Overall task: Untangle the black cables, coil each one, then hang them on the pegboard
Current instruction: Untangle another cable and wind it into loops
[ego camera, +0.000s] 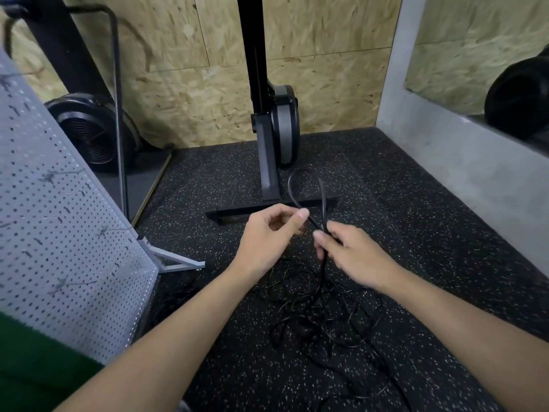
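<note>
Your left hand (267, 237) is at the centre of the frame. Its thumb and forefinger pinch a black cable (290, 188). Your right hand (355, 257) is just to the right of it, with its fingers curled round the same cable at the point where two strands meet. The hands are near each other but do not touch.

Above both hands the cable rises in a narrow upright loop. Below the right hand a strand drops straight down into the tangle of black cables (320, 319), which lies loose on the speckled rubber floor (416, 233) in the lower centre of the frame. Black on black makes the strands hard to follow, so you cannot tell where the held cable ends inside the tangle.

The pegboard (59, 233) fills the left side of the frame. It is grey and perforated and stands on a grey metal foot (178, 261). No cable hangs on it.

An exercise machine (269, 162) stands upright at the upper centre, its base bar just behind the loop. A chipboard wall (193, 84) is behind it.
</note>
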`<state>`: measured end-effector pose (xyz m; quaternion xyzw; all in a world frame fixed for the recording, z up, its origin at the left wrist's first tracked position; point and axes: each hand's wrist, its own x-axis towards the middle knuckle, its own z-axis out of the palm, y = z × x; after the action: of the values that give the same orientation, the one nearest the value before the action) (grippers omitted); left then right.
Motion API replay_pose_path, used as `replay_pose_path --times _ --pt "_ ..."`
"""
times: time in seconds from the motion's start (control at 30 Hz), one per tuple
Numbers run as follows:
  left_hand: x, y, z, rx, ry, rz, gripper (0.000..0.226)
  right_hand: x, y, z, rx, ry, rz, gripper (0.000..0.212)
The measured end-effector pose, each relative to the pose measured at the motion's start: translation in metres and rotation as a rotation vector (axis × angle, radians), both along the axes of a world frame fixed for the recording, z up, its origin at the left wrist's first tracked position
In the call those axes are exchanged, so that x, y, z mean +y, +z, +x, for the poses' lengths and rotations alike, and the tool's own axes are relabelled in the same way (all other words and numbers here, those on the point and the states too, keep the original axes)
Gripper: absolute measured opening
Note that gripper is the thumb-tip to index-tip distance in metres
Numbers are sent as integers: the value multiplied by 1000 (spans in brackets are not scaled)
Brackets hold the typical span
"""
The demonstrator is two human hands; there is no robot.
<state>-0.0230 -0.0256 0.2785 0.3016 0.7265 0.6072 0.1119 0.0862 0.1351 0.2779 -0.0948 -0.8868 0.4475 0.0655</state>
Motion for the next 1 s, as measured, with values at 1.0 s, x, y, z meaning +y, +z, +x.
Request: replay_pose_path --times 1.0 --pt "-17 -14 -1 665 -161 -382 14 22 15 24 -190 -36 168 23"
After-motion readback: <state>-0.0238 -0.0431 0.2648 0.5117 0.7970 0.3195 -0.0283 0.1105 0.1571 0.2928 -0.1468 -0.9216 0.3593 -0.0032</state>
